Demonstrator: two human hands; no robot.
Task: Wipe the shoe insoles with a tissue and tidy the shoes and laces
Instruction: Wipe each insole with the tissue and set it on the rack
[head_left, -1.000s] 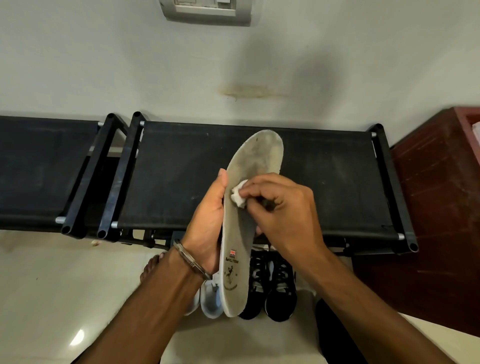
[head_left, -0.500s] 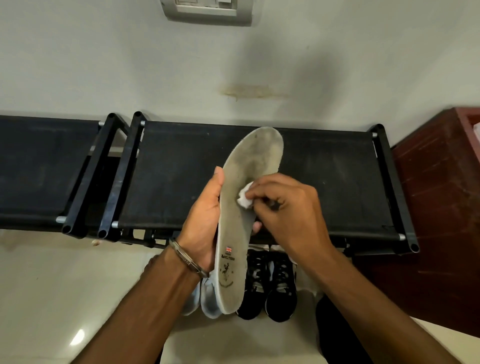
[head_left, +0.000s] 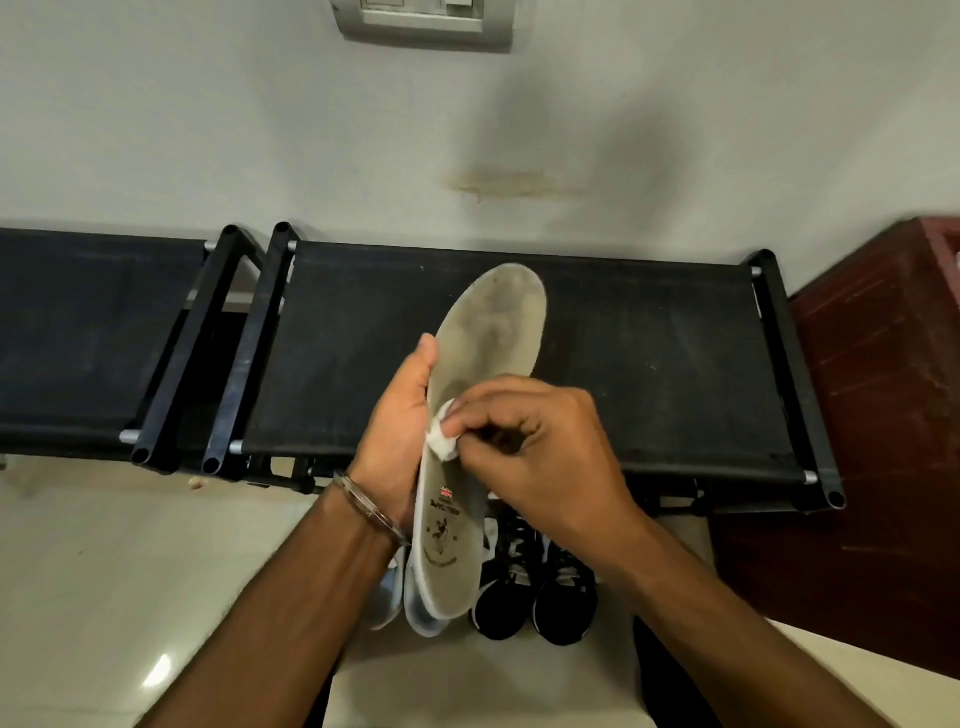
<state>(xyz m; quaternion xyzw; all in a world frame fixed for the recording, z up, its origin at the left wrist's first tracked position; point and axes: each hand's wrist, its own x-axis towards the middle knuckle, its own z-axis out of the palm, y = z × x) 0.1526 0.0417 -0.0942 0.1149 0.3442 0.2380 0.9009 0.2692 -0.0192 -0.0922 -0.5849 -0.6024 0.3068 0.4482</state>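
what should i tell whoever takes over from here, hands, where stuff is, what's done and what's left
Left hand: holds the long pale grey foam insole along its edge, toe end up, above the black fabric shoe rack.
Right hand: pinches a small white tissue wad, pressed on the insole's middle.
Black lace-up shoes stand on the floor under the hands; white shoes beside them, mostly hidden.
Done: wiping under way; the toe area looks grimy.
Left: finish this insole, any others, then tidy shoes and laces.
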